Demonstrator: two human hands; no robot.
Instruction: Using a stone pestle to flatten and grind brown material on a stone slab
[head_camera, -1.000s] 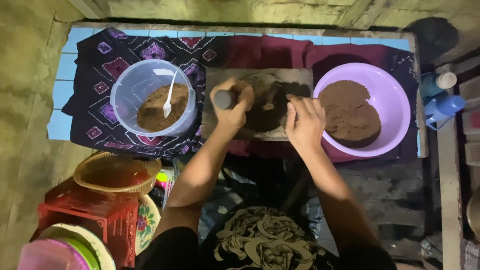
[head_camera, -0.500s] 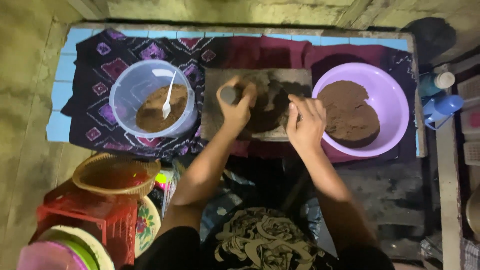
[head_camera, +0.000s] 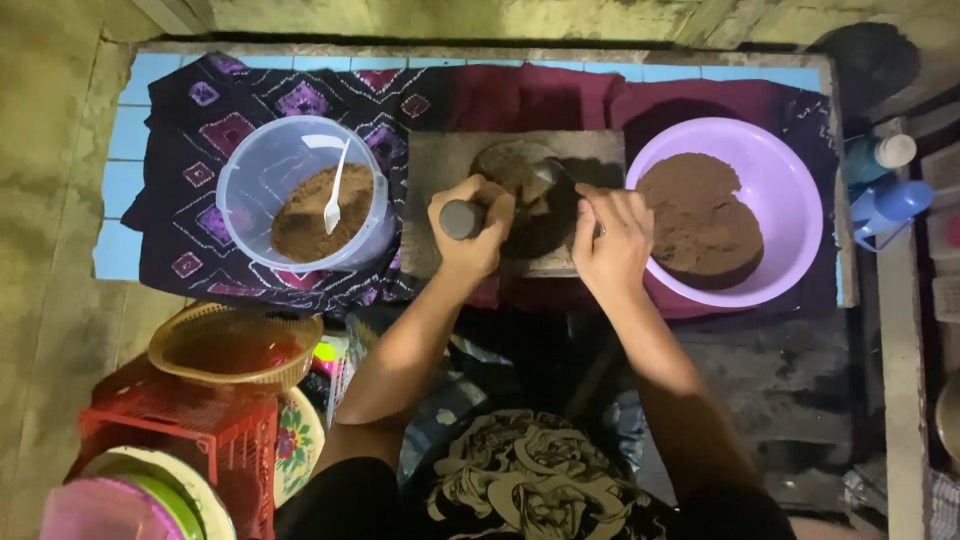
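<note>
Brown, damp-looking paste (head_camera: 525, 190) lies in one dark mound on a flat rectangular stone slab (head_camera: 430, 165), matte and grey. Left hand (head_camera: 472, 232): grip closed around one end of a cylindrical stone roller (head_camera: 458, 218), smooth, dark, round end face visible. Right hand (head_camera: 612, 240): fingers curled over the roller's other end at the slab's right edge; that end is hidden, so the hold itself cannot be confirmed.

Containers, two: one clear plastic tub (head_camera: 258, 170) left of the slab, holding brown powder and one white plastic spoon (head_camera: 334, 192); one lilac plastic basin (head_camera: 790, 200) right of the slab, holding a compact brown mass. Slab and both containers sit on dark patterned cloth (head_camera: 200, 110) over pale blue tiles. One woven basket (head_camera: 235, 345) lower left, above one red plastic crate (head_camera: 185, 425).
</note>
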